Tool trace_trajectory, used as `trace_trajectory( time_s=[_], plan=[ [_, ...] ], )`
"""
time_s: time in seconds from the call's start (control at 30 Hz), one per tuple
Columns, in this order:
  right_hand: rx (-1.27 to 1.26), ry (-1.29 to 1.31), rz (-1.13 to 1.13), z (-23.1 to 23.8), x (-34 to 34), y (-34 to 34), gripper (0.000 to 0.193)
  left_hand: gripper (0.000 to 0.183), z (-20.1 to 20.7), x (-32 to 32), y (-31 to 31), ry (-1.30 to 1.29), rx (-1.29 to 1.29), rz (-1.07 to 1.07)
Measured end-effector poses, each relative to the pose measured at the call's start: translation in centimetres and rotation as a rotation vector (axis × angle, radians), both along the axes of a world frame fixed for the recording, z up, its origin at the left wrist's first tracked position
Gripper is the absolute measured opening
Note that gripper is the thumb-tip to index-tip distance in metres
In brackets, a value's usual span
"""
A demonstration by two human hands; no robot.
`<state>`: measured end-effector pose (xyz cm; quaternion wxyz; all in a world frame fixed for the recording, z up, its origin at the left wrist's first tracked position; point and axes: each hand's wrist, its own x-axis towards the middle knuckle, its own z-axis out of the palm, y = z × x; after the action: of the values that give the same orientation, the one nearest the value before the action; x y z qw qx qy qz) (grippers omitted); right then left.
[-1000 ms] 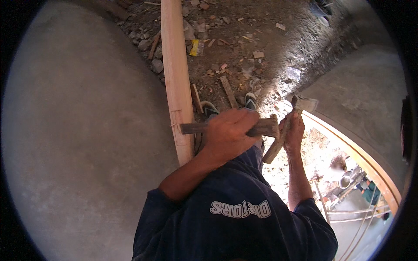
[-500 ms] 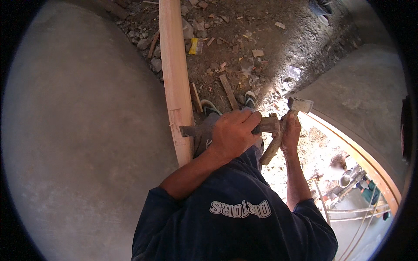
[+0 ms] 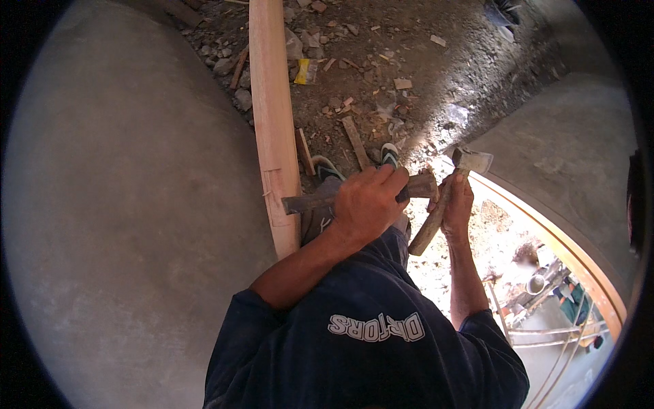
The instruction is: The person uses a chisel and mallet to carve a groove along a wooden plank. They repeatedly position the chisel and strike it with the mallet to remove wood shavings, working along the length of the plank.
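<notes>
Chisel (image 3: 310, 203) crossed plank's (image 3: 276, 136) R edge nr visible lower end, gripped in L hand (image 3: 368, 204); R hand (image 3: 458, 211) held hatchet (image 3: 472, 161). Prob. mid-chiselling; next blow likely called for steady tip, square hit.

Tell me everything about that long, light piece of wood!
The piece of wood is long, pale and looks unpainted. It runs from the picture's top edge down toward the left forearm, beside a smooth grey surface. Near its lower end, thin lines mark off a patch, and a small sliver sticks out at the left edge. The dark tool in the left hand overlaps its right edge; I can't tell if they touch.
</notes>
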<state>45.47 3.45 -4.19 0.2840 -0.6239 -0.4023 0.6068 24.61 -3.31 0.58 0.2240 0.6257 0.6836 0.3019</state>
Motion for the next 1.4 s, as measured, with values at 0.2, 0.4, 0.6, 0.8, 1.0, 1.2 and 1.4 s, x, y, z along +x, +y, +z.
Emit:
trace_trajectory(
  time_s=[0.2,0.4,0.6,0.8,1.0,1.2,1.4],
  plan=[
    [0.002,0.134,-0.245,1.5,1.0,2.3,0.045,0.053,-0.4,-0.3,0.4,0.002,0.005,0.033],
    [0.075,-0.127,0.422,1.8,-0.3,-1.0,0.050,0.050,-0.9,0.0,0.7,0.025,-0.049,0.054],
    [-0.082,0.093,-0.115,2.7,-0.2,2.0,0.048,0.050,-1.6,-0.3,0.7,0.058,-0.085,0.054],
    [-0.091,-0.094,0.173,-0.7,1.2,0.4,0.051,0.048,-2.5,0.3,0.8,0.048,-0.096,0.076],
    [-0.093,0.108,-0.112,0.2,1.1,2.6,0.052,0.051,-2.7,-0.2,0.9,0.120,-0.149,0.085],
    [-0.209,-0.129,0.418,1.3,-1.7,0.1,0.047,0.048,-3.3,0.1,0.8,0.116,-0.232,0.089],
    [-0.197,0.249,-0.312,-0.3,-1.4,1.8,0.050,0.046,-2.6,-0.5,1.3,0.084,-0.261,0.093]
  ],
)
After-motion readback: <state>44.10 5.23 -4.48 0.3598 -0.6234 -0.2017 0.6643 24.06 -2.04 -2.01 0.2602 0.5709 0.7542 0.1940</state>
